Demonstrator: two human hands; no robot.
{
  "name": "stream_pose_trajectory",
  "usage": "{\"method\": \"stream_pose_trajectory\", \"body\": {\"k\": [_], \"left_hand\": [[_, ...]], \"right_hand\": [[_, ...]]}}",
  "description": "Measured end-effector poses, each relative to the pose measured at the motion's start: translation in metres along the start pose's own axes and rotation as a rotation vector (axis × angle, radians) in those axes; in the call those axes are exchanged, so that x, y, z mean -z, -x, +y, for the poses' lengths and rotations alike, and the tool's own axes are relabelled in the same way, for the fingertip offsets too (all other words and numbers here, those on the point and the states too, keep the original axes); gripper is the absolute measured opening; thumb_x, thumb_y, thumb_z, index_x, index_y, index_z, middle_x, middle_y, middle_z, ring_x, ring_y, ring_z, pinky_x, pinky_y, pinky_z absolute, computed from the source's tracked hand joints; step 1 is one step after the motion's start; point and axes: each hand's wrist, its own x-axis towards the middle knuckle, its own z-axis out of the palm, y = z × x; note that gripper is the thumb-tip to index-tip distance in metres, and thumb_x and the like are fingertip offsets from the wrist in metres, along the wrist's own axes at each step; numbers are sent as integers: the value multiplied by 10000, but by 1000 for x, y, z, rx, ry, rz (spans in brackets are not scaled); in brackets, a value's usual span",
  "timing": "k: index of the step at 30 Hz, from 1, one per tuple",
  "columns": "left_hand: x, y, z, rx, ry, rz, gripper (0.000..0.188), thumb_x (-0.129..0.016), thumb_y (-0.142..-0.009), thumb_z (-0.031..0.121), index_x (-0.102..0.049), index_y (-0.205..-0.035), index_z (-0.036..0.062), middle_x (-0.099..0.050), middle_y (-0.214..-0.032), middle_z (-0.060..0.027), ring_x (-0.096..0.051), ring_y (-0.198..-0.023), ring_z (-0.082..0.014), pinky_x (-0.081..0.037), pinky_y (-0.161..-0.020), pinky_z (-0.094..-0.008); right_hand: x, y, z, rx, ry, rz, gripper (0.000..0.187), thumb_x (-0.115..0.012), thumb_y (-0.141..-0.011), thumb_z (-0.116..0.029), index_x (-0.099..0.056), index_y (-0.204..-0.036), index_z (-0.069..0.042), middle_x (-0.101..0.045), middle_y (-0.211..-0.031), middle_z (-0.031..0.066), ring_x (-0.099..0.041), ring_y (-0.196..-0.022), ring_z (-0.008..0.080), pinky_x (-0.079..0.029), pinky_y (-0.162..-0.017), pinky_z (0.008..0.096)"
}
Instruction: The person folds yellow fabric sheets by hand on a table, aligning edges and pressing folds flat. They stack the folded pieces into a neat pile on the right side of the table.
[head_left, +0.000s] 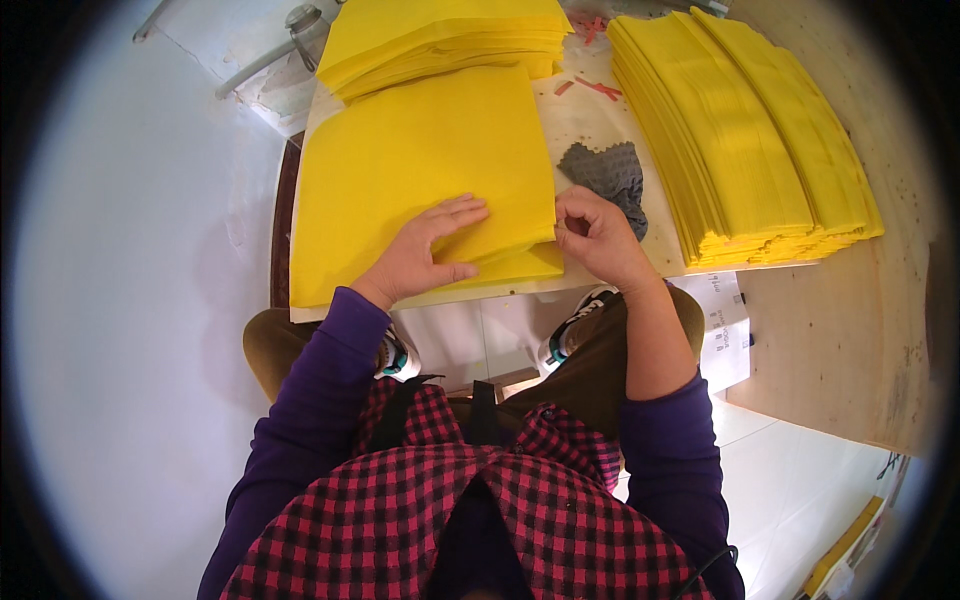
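A large yellow fabric sheet [420,150] lies flat on the table in front of me, with another yellow layer showing under its near right corner. My left hand [425,250] rests on the sheet near its front edge, fingers stretched and thumb apart. At the sheet's right edge, my right hand [605,238] is closed in a pinch on the fabric, and that edge is slightly raised. The fingertips partly hide the pinched spot. Just beyond my right hand lies a crumpled grey cloth [612,172] with a zigzag edge.
Behind the sheet is a pile of yellow fabric [450,45]. Long stacks of folded yellow fabric [735,150] fill the table's right side. Red strips [598,90] lie on the tabletop [590,122]. A white wall [140,250] borders the left; a wooden panel [830,340] stands at right.
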Motion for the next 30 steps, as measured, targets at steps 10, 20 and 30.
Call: {"method": "stream_pose_trajectory", "body": {"k": [10, 20, 30], "left_hand": [[-6, 0, -8, -41, -39, -9, 505, -607, -853, 95, -505, -1344, 39, -426, -1450, -126, -358, -1368, -292, -268, -1131, -381], [-9, 3, -19, 72, 119, 58, 450, -516, -947, 166, -459, -1357, -10, -460, -1414, -154, -421, -1312, -278, -315, -1088, -338], [-6, 5, -18, 106, 97, 61, 518, -505, -971, 248, -402, -1406, -13, -530, -1321, -170, -494, -1224, -246, -348, -1044, -308]], "right_hand": [[-1, -1, 2, 31, -150, 56, 86, -685, -814, -25, -627, -875, -41, -499, -810, -24, -461, -698, 64, -392, -628, 209], [9, 0, 9, -64, 21, 280, 60, -687, -829, -40, -655, -880, -35, -558, -819, -26, -501, -693, 58, -423, -619, 208], [15, 11, 2, -113, 113, -64, 177, -748, -735, 1, -644, -871, -44, -500, -778, -41, -419, -650, 59, -375, -598, 216]]}}
